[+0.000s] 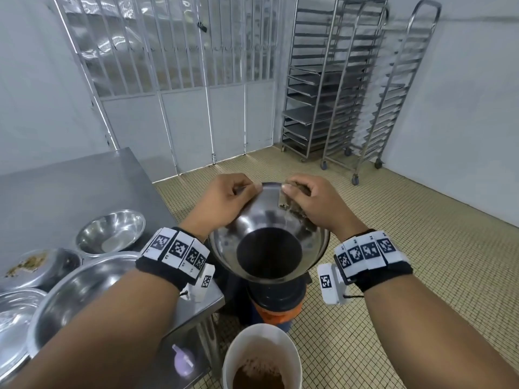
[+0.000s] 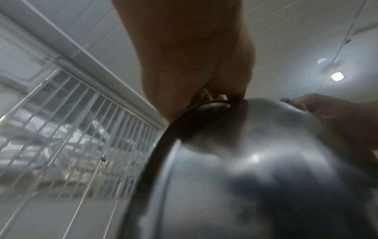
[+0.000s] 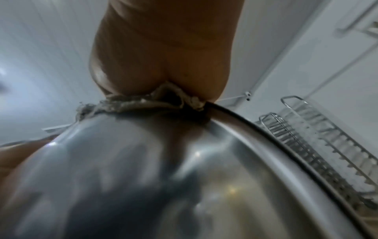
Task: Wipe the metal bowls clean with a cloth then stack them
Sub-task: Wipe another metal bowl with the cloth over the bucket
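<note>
I hold a metal bowl [image 1: 268, 234] tilted toward me in the air beyond the table's corner, its inside facing me. My left hand [image 1: 224, 197] pinches the bowl's far-left rim [image 2: 212, 105]. My right hand [image 1: 306, 200] grips a dirty grey-brown cloth [image 1: 295, 209] and presses it against the bowl's upper right rim. In the right wrist view the frayed cloth [image 3: 143, 103] is bunched between my fingers and the bowl [image 3: 184, 169]. The left wrist view shows the bowl [image 2: 255, 161] close up and blurred.
A steel table [image 1: 70, 186] at the left carries several other metal bowls [image 1: 111, 231], one of them [image 1: 36, 265] upturned and soiled with crumbs. A white bucket [image 1: 261, 360] with brown contents stands on the tiled floor below. Tray racks [image 1: 337, 88] line the back wall.
</note>
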A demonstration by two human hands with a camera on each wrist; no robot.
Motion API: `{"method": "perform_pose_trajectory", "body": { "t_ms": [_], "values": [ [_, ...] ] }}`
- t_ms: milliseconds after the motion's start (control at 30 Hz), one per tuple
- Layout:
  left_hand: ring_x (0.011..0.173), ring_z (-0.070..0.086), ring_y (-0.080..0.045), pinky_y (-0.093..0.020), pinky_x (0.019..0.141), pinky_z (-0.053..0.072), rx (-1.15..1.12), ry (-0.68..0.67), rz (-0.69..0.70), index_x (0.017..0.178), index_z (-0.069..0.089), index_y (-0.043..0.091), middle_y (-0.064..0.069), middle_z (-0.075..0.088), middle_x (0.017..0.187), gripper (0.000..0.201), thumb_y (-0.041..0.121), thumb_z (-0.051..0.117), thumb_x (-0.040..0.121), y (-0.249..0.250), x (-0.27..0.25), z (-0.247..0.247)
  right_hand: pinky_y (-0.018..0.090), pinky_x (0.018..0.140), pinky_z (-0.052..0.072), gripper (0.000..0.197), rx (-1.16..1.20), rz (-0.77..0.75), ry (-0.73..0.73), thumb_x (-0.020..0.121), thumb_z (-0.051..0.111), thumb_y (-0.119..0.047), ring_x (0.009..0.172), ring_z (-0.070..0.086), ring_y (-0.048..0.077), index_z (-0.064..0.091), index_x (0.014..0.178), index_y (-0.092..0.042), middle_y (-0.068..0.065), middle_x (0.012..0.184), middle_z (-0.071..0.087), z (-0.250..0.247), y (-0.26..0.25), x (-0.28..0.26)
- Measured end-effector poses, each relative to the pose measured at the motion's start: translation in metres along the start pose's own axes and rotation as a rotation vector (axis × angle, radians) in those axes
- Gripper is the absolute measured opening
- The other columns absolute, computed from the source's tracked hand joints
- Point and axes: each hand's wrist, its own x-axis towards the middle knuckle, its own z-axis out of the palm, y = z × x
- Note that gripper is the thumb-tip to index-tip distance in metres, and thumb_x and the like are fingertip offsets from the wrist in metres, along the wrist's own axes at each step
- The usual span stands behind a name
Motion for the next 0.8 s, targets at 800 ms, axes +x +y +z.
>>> {"method": "perform_pose_trajectory", "body": {
  "t_ms": [800],
  "values": [
    [0.045, 0.043, -0.001, -0.018, 0.047, 0.036, -0.387, 0.392, -0.264, 0.071, 0.062, 0.019, 0.014, 0.052, 0.048, 0.031, 0.027, 0.069, 0.100, -0.012, -0.009, 0.012, 0.025, 0.071, 0.047, 0.023, 0.159, 0.074, 0.202, 0.105, 0.052, -0.030, 0.072, 0.061, 0.008, 0.069, 0.091, -0.027, -0.002, 0.083, 0.067, -0.011, 0.023, -0.004]
  ]
}}
